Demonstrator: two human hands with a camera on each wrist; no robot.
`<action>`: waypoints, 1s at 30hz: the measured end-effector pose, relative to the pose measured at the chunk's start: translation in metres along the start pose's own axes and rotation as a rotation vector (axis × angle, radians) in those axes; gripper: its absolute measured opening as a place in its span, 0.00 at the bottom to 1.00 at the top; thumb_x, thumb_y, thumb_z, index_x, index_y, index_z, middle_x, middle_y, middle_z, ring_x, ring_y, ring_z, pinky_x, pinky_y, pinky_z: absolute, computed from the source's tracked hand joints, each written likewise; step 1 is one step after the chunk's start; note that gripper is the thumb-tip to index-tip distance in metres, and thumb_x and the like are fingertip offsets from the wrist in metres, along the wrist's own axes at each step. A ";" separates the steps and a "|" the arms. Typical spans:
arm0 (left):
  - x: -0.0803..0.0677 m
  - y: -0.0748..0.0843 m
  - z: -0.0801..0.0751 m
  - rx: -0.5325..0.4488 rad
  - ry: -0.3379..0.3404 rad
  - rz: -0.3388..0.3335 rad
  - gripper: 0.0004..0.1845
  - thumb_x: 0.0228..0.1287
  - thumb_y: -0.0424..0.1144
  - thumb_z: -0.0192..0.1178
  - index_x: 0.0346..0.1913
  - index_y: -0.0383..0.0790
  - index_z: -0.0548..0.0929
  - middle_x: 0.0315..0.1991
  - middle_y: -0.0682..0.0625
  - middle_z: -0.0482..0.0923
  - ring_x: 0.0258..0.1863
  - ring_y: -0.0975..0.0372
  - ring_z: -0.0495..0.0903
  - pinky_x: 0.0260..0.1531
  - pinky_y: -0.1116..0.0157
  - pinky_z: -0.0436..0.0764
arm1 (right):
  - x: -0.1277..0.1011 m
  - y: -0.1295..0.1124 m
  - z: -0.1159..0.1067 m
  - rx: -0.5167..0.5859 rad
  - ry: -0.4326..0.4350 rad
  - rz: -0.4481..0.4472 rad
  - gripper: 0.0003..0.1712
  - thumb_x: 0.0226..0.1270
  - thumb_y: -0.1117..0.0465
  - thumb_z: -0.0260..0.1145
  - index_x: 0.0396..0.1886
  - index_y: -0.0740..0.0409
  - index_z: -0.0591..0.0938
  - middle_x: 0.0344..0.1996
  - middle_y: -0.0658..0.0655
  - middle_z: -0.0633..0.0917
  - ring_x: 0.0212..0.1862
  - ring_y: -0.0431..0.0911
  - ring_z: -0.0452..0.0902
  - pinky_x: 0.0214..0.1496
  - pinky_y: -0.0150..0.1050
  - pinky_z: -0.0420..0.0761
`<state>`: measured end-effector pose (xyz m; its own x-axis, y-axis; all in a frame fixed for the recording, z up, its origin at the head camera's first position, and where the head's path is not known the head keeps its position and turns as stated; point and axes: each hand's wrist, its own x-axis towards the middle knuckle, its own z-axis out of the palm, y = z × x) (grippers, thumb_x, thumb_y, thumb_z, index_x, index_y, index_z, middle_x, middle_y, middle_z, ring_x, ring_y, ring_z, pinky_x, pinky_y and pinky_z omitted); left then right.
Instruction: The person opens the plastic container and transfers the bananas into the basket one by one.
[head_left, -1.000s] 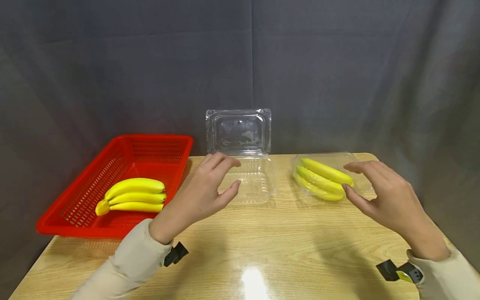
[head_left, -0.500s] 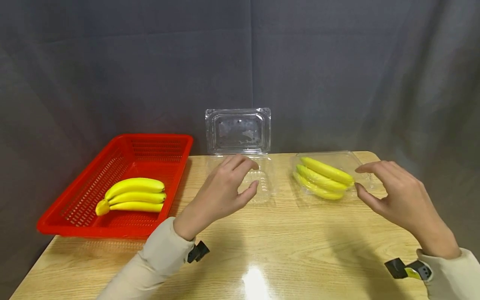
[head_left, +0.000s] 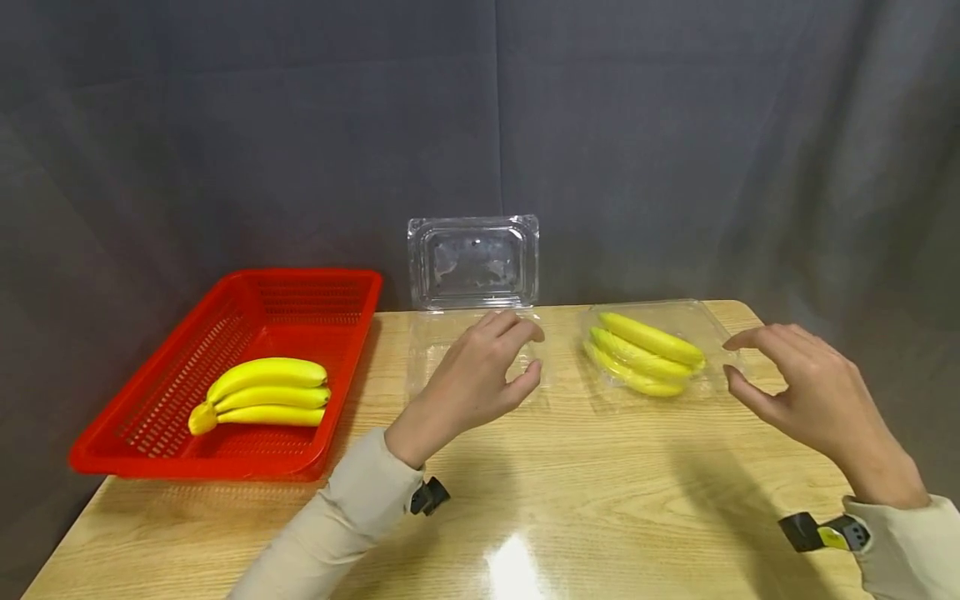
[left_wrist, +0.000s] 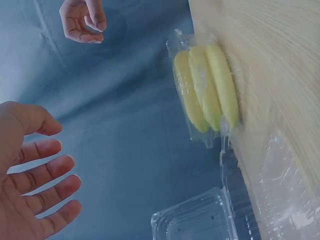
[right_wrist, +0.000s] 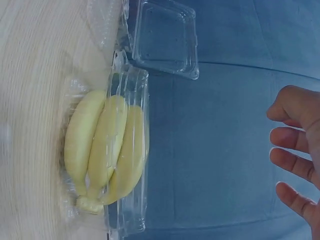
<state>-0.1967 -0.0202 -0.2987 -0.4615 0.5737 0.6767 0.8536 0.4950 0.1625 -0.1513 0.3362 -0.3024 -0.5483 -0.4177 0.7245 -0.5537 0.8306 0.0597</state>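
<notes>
My left hand (head_left: 480, 375) hovers in front of the left clear plastic container, fingers loosely bent and holding nothing. That container's lid (head_left: 474, 258) stands upright at the back, while its base (head_left: 427, 350) is partly hidden behind the hand. To the right is a second clear container (head_left: 675, 307) with a bunch of yellow bananas (head_left: 637, 354) in it; clear plastic covers the bananas (right_wrist: 102, 150) in the right wrist view. Just right of this box, my right hand (head_left: 802, 387) is raised with a gap between thumb and fingers, and nothing in it.
A red plastic basket (head_left: 352, 358) stands on the left of the wooden table (head_left: 585, 483), with another bunch of bananas (head_left: 266, 396) in it. A dark grey curtain (head_left: 637, 150) hangs behind the table's back edge.
My left hand has moved right, across the front of the left container. My right hand has drawn a little to the right, away from the bananas. Basket and containers stay put.
</notes>
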 end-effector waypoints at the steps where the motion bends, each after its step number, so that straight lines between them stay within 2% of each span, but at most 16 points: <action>1: 0.001 0.001 0.002 0.004 -0.010 -0.004 0.10 0.58 0.32 0.62 0.44 0.37 0.80 0.40 0.49 0.79 0.42 0.56 0.77 0.41 0.62 0.77 | -0.002 0.001 0.001 0.001 0.002 0.003 0.28 0.67 0.41 0.48 0.39 0.58 0.82 0.34 0.53 0.84 0.37 0.50 0.78 0.31 0.44 0.70; 9: 0.007 0.006 0.018 0.098 -0.087 0.023 0.13 0.61 0.36 0.61 0.47 0.36 0.82 0.44 0.48 0.80 0.46 0.55 0.77 0.45 0.61 0.77 | -0.011 0.010 0.004 -0.022 -0.019 -0.001 0.30 0.67 0.39 0.47 0.40 0.59 0.83 0.34 0.57 0.84 0.36 0.55 0.79 0.30 0.54 0.75; 15: 0.011 0.006 0.030 0.188 -0.129 0.062 0.16 0.62 0.39 0.61 0.51 0.37 0.82 0.44 0.48 0.81 0.40 0.57 0.76 0.37 0.64 0.76 | -0.013 0.017 0.007 -0.097 -0.036 -0.021 0.31 0.67 0.40 0.45 0.42 0.60 0.83 0.33 0.58 0.84 0.31 0.56 0.79 0.26 0.54 0.75; 19: 0.013 0.006 0.037 0.210 -0.154 0.065 0.17 0.63 0.40 0.60 0.53 0.38 0.81 0.44 0.48 0.81 0.40 0.57 0.75 0.36 0.65 0.75 | -0.017 0.022 0.009 -0.101 -0.058 -0.014 0.31 0.67 0.40 0.45 0.43 0.59 0.83 0.33 0.58 0.84 0.30 0.56 0.79 0.25 0.54 0.74; 25: 0.017 0.006 0.046 0.210 -0.149 0.084 0.17 0.63 0.39 0.59 0.54 0.38 0.81 0.45 0.48 0.81 0.38 0.57 0.75 0.37 0.66 0.75 | -0.023 0.033 0.012 -0.056 -0.066 -0.003 0.25 0.64 0.45 0.53 0.45 0.59 0.83 0.36 0.59 0.85 0.33 0.58 0.79 0.27 0.55 0.75; 30: 0.023 0.007 0.052 0.250 -0.151 0.114 0.18 0.62 0.39 0.59 0.55 0.39 0.80 0.44 0.49 0.81 0.38 0.58 0.75 0.35 0.66 0.75 | -0.026 0.042 0.015 -0.022 -0.073 0.017 0.19 0.55 0.56 0.64 0.45 0.59 0.83 0.36 0.59 0.85 0.35 0.58 0.80 0.29 0.56 0.76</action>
<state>-0.2142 0.0300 -0.3192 -0.4130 0.7161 0.5628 0.8247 0.5562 -0.1026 -0.1695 0.3766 -0.3288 -0.6021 -0.4282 0.6739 -0.5301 0.8455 0.0636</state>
